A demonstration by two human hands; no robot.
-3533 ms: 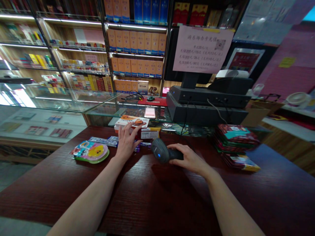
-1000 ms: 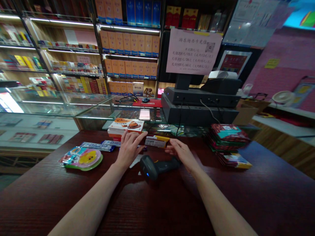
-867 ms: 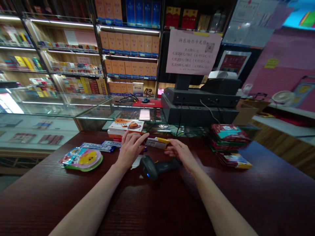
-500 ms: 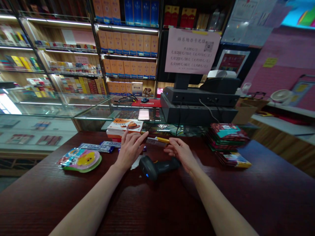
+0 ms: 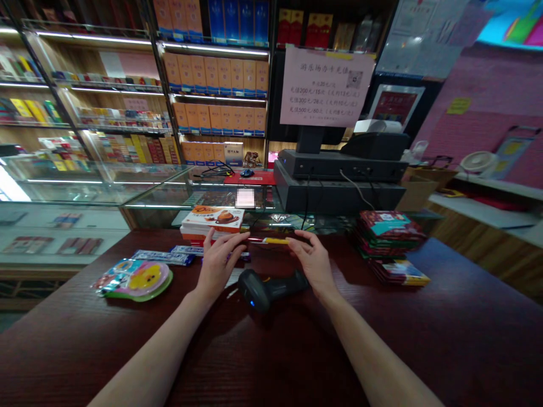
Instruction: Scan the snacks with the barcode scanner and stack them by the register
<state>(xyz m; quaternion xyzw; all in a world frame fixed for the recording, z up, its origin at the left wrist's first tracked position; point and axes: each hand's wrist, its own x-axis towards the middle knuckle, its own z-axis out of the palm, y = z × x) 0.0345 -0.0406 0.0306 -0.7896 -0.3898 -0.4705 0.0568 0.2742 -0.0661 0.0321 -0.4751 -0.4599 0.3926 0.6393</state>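
A thin flat packet (image 5: 275,241) with a yellow end is seen nearly edge-on above the counter. My left hand (image 5: 218,265) pinches its left end between thumb and fingers. At the yellow end, my right hand (image 5: 316,263) grips it with the thumb and fingertips. A black barcode scanner (image 5: 258,291) lies below and between my hands, its blue light lit. Just behind my left hand stands a stack of white and orange boxes (image 5: 212,217). Blue-and-white wrapped bars (image 5: 163,257) are left of that hand, partly overlapping.
A toy-like package with a yellow duck face (image 5: 146,277) lies on the left of the brown counter (image 5: 271,362). Stacked dark red packets (image 5: 390,234) and smaller packets with yellow corners (image 5: 401,271) are at right. Behind stand a cash register (image 5: 339,186) and a glass case (image 5: 156,195).
The packet has tipped from showing a pale printed face to lying more edge-on and level. My right hand's fingers have lifted and spread a little. The scanner stays in place.
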